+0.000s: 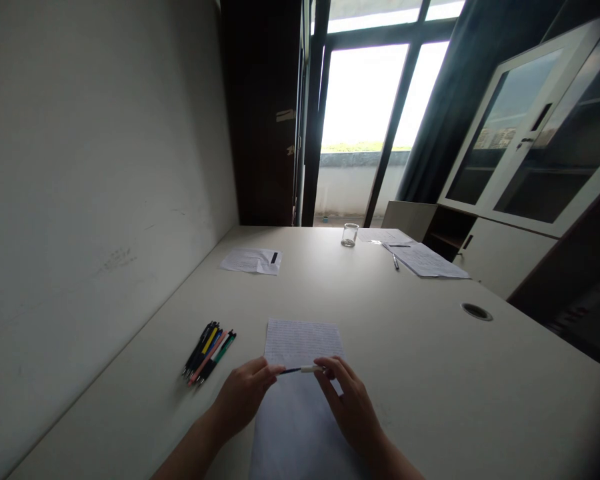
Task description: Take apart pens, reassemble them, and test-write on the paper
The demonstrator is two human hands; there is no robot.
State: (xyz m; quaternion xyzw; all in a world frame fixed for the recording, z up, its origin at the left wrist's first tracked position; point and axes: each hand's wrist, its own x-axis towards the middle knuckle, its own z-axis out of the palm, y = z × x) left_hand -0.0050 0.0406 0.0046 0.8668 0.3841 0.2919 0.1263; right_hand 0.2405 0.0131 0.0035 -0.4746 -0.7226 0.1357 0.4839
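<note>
Over a long sheet of paper [300, 420], whose upper part bears lines of writing, both hands meet at a thin pen part. My left hand [247, 390] pinches the dark, slim end, which looks like a pen refill [291, 371]. The white piece [307, 369] at its right end is between the fingertips of my right hand [347, 397]. Dark and white pieces form one nearly level line between the hands. Left of the paper lies a bunch of several pens [209, 353], black, yellow, blue, pink and green.
A crumpled sheet [250, 261] lies at the back left of the white table [405, 373]. A clear glass [349, 235], stacked papers [425, 259] and a pen [395, 262] are at the back right, with a round cable hole [477, 312] nearer. The wall [105, 167] borders the left side.
</note>
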